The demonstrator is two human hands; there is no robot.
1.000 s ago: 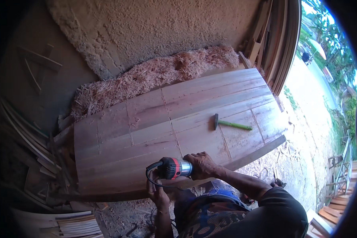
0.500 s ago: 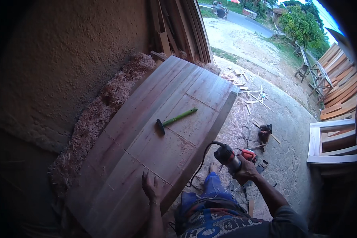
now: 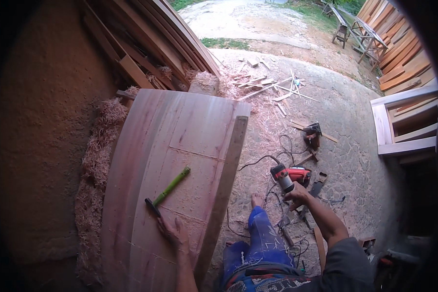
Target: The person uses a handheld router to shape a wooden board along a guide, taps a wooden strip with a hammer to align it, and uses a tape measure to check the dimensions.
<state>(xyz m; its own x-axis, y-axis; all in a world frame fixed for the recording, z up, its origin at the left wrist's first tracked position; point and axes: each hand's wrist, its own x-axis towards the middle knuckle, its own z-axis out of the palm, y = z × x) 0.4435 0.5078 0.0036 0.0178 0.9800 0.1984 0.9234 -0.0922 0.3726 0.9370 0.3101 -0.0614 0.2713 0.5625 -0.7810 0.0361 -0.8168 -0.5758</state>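
Observation:
My right hand (image 3: 299, 195) grips a black and silver corded trim router (image 3: 283, 179), held out over the floor to the right of the wooden panel. Its cord trails off to the left. A large pale wood panel (image 3: 151, 131) with narrow grooves cut across it lies in front of me, wood dust scattered over it. On it rests a hammer (image 3: 173, 186) with a green handle and a dark head. My left hand (image 3: 174, 233) is at the panel just below the hammer head, fingers apart and holding nothing.
Tools lie on the concrete floor at right: a red power tool (image 3: 299, 175), a dark corded tool (image 3: 313, 137) and a handsaw (image 3: 319, 185), among loose cords. Shavings (image 3: 95, 180) heap along the left wall. Boards (image 3: 146, 39) lean behind, and a wooden frame (image 3: 406, 146) stands at right.
The view has turned, so the panel and hammer appear further left. My right hand has moved the router away from the panel's edge. The left hand is now nearer the hammer head.

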